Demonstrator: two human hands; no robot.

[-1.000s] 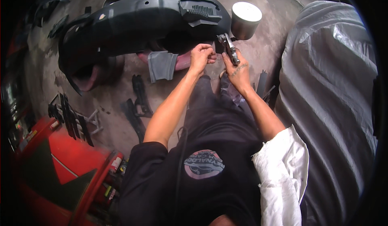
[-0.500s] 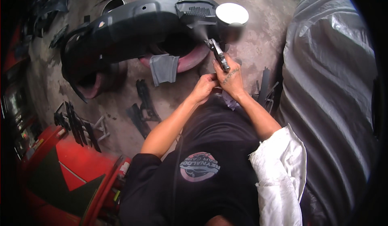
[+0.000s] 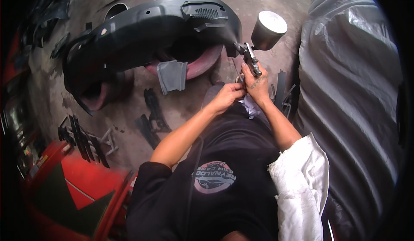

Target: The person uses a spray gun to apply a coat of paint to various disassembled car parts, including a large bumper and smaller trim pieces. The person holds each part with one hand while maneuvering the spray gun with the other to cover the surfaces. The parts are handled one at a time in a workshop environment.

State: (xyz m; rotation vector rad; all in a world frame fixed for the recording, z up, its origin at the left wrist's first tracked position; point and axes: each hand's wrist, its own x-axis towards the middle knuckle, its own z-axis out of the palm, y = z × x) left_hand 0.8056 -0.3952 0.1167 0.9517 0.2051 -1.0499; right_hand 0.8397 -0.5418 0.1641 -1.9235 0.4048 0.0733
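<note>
A metal spray gun (image 3: 249, 59) with a round cup (image 3: 268, 30) on top is gripped in my right hand (image 3: 257, 82). Its nozzle points toward the right end of a dark grey car bumper (image 3: 146, 31), a short gap away. Close against the right wrist, my left hand (image 3: 228, 97) is closed with its fingertips pinched together; what they hold is hidden. A crumpled pale cloth (image 3: 250, 107) hangs just below the two hands. Under the bumper, a small grey panel (image 3: 172, 76) leans against a reddish tyre-like ring (image 3: 207, 62).
On the right stands a large shape under a silver-grey cover (image 3: 349, 98). Dark trim pieces (image 3: 153, 111) lie on the concrete floor (image 3: 125, 124). A red car panel (image 3: 79, 176) fills the lower left, beside a rack (image 3: 108, 139) with black strips. More dark parts sit at far left.
My right hand and the spray gun have moved right and slightly down, and the cup now leans right, off the bumper's end. My left hand has followed to the right. The spray mist looks fainter.
</note>
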